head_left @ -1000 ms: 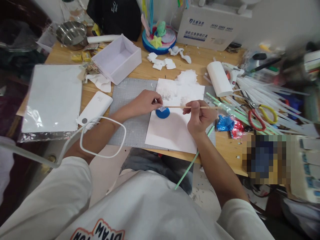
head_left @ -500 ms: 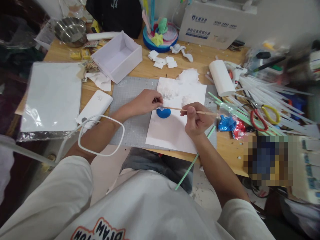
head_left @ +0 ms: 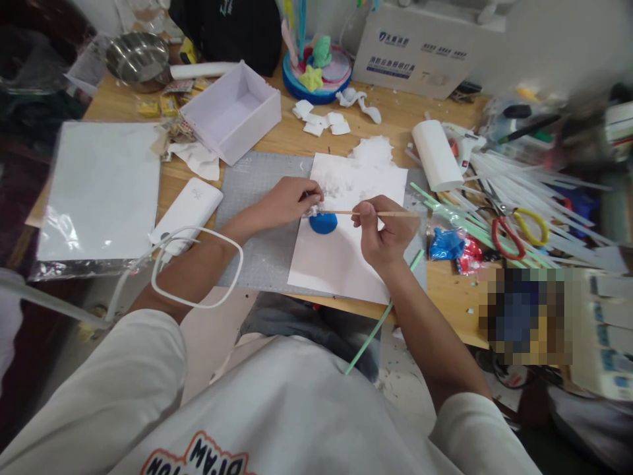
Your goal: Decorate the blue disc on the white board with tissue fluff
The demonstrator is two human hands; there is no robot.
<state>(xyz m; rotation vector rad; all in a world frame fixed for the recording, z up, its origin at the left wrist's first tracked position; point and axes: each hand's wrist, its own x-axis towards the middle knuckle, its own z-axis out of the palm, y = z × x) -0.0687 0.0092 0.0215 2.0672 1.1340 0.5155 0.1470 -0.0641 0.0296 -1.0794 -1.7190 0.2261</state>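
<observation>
My right hand [head_left: 388,229] is closed around a thin wooden stick [head_left: 341,212], which points left, its far end at the fingertips of my left hand [head_left: 301,198]. Those left fingers are pinched on a small whitish, clear bit, too small to make out. Just below the stick's left end, a flat blue disc [head_left: 323,224] lies on a white paper sheet [head_left: 341,260]. Grey smudges mark the upper part of the sheet. Beneath it is a grey cutting mat [head_left: 247,264].
A white power bank [head_left: 190,208] with a looped cable lies left, near an open lilac box [head_left: 237,112]. To the right are a white roll [head_left: 438,155], scissors [head_left: 508,237], many thin strips and a blue packet [head_left: 446,244]. A green strip [head_left: 368,343] overhangs the front edge.
My right hand has shifted slightly left and up with the stick, which now lies more level. My left hand has hardly moved.
</observation>
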